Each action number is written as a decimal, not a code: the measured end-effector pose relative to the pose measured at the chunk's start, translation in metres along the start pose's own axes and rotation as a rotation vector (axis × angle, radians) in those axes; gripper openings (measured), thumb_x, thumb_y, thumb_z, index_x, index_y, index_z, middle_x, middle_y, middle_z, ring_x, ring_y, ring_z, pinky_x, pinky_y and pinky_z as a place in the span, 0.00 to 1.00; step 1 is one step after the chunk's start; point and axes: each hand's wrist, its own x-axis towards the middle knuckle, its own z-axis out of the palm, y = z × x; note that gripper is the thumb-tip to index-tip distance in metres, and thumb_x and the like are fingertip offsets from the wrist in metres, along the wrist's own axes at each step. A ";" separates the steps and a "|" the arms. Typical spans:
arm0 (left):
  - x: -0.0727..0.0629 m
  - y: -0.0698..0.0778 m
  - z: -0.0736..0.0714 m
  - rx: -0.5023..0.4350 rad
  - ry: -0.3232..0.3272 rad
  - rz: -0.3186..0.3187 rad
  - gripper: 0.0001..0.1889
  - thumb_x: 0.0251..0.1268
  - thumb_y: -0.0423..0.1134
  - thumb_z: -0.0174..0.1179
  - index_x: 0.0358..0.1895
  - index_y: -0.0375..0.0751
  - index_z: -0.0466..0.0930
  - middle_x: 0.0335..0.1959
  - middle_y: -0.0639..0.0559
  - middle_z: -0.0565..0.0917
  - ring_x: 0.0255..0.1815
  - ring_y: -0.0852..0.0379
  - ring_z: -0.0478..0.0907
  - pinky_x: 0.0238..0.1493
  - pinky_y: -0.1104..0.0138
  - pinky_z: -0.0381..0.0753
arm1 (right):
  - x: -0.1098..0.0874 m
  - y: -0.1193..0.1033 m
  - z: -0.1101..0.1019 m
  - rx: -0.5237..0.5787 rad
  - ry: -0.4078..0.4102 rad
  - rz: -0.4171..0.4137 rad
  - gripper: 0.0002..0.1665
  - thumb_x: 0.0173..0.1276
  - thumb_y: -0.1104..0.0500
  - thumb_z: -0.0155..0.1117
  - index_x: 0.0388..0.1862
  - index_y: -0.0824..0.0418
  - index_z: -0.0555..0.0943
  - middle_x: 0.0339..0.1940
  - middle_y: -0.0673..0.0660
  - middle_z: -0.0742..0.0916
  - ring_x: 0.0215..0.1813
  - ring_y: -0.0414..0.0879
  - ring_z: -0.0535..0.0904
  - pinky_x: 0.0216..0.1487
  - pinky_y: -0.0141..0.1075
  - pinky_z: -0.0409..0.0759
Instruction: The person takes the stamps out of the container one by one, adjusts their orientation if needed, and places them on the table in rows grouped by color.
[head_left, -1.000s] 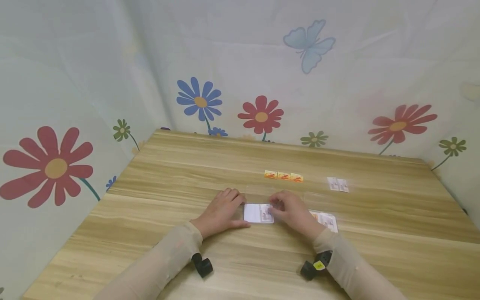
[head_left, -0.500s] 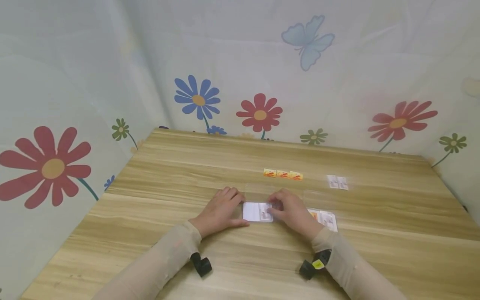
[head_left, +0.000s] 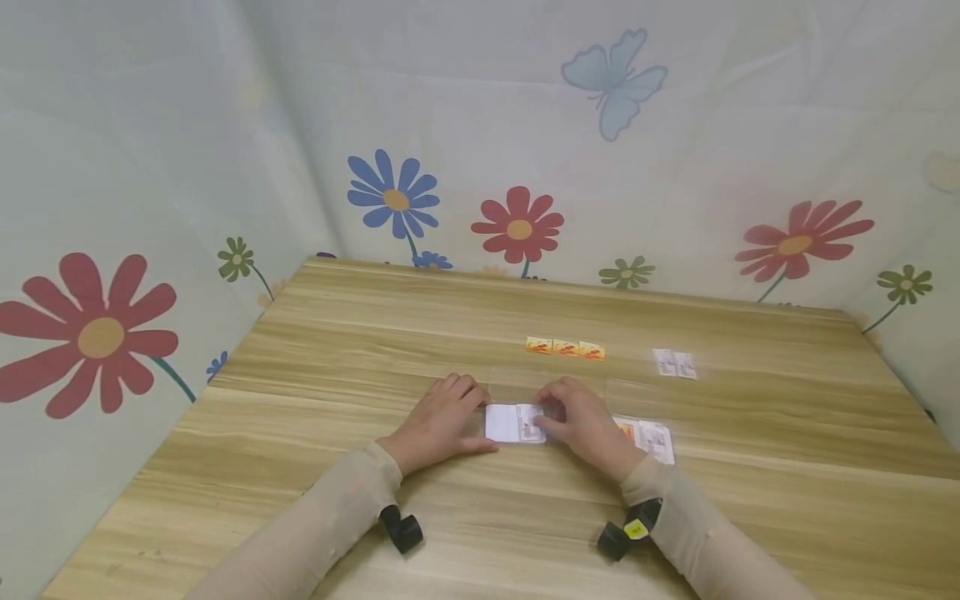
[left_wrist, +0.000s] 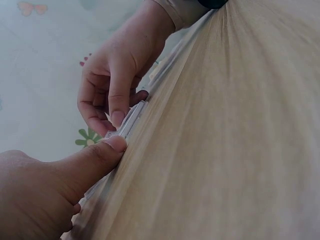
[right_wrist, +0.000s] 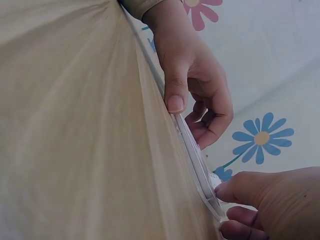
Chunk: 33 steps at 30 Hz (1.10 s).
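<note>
A small clear plastic case (head_left: 487,442) lies on the table between my hands in the head view, its see-through lid (head_left: 517,383) folded back. Inside are a plain white part (head_left: 501,423) and a small printed packet (head_left: 528,425) on the right. My left hand (head_left: 442,421) holds the case's left end, thumb at the near corner and fingers at the far one. With thumb and fingertips, my right hand (head_left: 588,423) pinches the printed packet at the case's right end; its fingers partly hide it. In the left wrist view, the case (left_wrist: 134,117) appears edge-on.
Right of my right hand lies a second case (head_left: 656,442) with orange and pale printed packets, partly hidden by that hand. Farther back are three yellow packets (head_left: 566,347) in a row and two pale printed packets (head_left: 675,364). A flowered cloth (head_left: 450,100) hangs behind the table (head_left: 360,333).
Both hands keep nearly the same hold on the case and packet. The whole head view has shifted slightly; no packet on the table has visibly moved.
</note>
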 end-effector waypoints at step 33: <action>0.000 0.001 0.000 -0.010 -0.009 -0.005 0.32 0.46 0.64 0.68 0.48 0.45 0.78 0.46 0.51 0.77 0.49 0.53 0.73 0.53 0.59 0.73 | -0.001 0.001 0.005 0.116 0.092 0.000 0.07 0.58 0.63 0.68 0.35 0.56 0.81 0.34 0.51 0.85 0.35 0.40 0.77 0.39 0.32 0.76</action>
